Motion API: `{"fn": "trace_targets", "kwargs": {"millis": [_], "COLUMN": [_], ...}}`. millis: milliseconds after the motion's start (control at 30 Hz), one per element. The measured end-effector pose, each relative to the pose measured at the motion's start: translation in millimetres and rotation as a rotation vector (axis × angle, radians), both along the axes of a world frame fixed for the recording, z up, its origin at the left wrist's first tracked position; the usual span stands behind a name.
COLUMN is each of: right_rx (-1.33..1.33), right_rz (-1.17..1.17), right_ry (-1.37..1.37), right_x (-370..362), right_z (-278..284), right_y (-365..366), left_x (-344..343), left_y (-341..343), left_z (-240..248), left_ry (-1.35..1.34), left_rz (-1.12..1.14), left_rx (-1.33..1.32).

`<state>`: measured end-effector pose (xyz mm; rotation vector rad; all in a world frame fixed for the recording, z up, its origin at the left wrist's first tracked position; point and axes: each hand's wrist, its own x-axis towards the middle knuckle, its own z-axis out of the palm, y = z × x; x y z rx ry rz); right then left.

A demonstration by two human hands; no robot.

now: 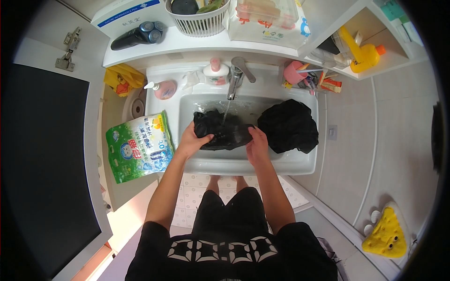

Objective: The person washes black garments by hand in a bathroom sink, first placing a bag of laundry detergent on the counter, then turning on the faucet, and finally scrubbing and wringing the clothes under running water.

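A wet black garment is stretched between my two hands over the sink basin. My left hand grips its left end, thumb on top of the cloth. At the other end my right hand pinches the edge between thumb and fingers. Water runs from the chrome faucet onto or just behind the cloth. A second black cloth bundle lies heaped on the right side of the sink, apart from my right hand. Grey water shows in the basin behind the garment.
A green and white detergent bag stands left of the sink. Along the back rim are a pink pump bottle, a white bottle and a pink cup. A shelf above holds a shaver and a basket. An open cabinet door flanks the left.
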<state>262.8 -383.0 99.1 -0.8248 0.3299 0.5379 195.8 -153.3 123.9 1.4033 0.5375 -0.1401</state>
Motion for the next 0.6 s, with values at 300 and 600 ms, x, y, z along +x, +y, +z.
{"fn": "trace_targets", "kwargs": {"millis": [300, 600], "right_rx": [0.358, 0.110], "right_rz": [-0.075, 0.296], "right_ry": [0.260, 0.068], "right_x": [9.5, 19.1], "right_z": [45.6, 79.6], "right_y": [-13.9, 33.9], "left_x": [-40.4, 11.3], "left_y": [46.1, -12.4], "left_z": [-47.6, -30.5], "left_ry": [0.258, -0.177], "left_rz": [0.086, -0.733], "left_rx": [0.895, 0.912]}}
